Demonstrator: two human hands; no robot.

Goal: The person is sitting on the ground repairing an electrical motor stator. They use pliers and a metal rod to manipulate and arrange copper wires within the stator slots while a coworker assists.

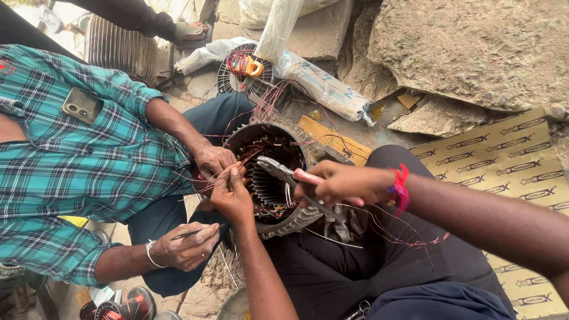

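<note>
A round metal motor stator (299, 220) with copper windings lies between my knees. My left hand (232, 198) pinches thin copper wires (252, 155) at its left rim. My right hand (339, 184), with a red thread at the wrist, grips pliers (278, 170) with pale red handles; the jaws reach over the stator's opening towards my left hand. A co-worker in a teal plaid shirt crouches at the left. One hand of theirs (212, 159) holds the same wires right beside my left hand. Their other hand (186, 246) holds a thin dark tool.
A fan cover (228, 80) with red wires and an orange tool lies behind the stator, beside a wrapped plastic bundle (323, 86). Printed cardboard (510, 160) covers the ground at the right. Broken stone slabs (474, 47) lie beyond. Copper coils (118, 308) sit at the bottom left.
</note>
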